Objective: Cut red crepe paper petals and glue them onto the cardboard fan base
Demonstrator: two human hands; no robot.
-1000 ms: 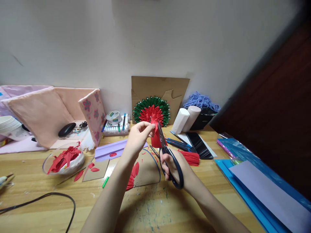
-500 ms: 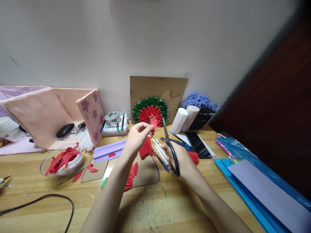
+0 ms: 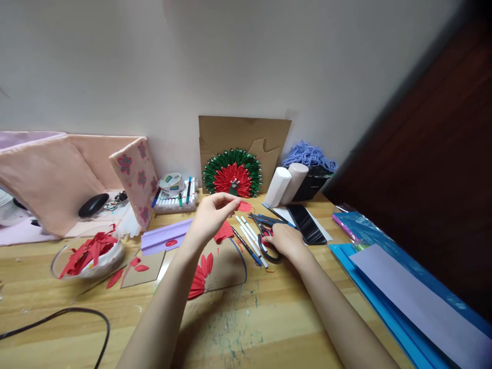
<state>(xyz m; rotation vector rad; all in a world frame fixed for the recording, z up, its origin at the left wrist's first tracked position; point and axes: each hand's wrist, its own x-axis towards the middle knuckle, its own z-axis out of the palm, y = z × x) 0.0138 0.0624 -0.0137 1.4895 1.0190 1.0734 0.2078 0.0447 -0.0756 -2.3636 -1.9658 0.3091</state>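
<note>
My left hand (image 3: pixel 215 214), thumb against fingers, pinches a small red paper piece (image 3: pixel 244 206). At table level, my right hand (image 3: pixel 286 239) has its fingers at the dark-handled scissors (image 3: pixel 270 252), whose blades point away to the left. White markers (image 3: pixel 251 236) lie just left of the scissors. Below my left hand is a cardboard piece (image 3: pixel 226 269) with a blue curved edge and red petals (image 3: pixel 200 277) attached at its left. A folded red paper (image 3: pixel 223 232) rests at that cardboard's far edge.
Behind stands a cardboard panel (image 3: pixel 246 130) with a green and red petal fan (image 3: pixel 232 171). A bowl of red scraps (image 3: pixel 90 256) sits left, near a black cable (image 3: pixel 77 309). White rolls (image 3: pixel 277 185), a phone (image 3: pixel 306 224) and blue sheets (image 3: pixel 369 292) are on the right.
My right hand has lowered the scissors from upright beside the red piece to the table among the pens. My left hand still pinches the red piece, now tilted flatter.
</note>
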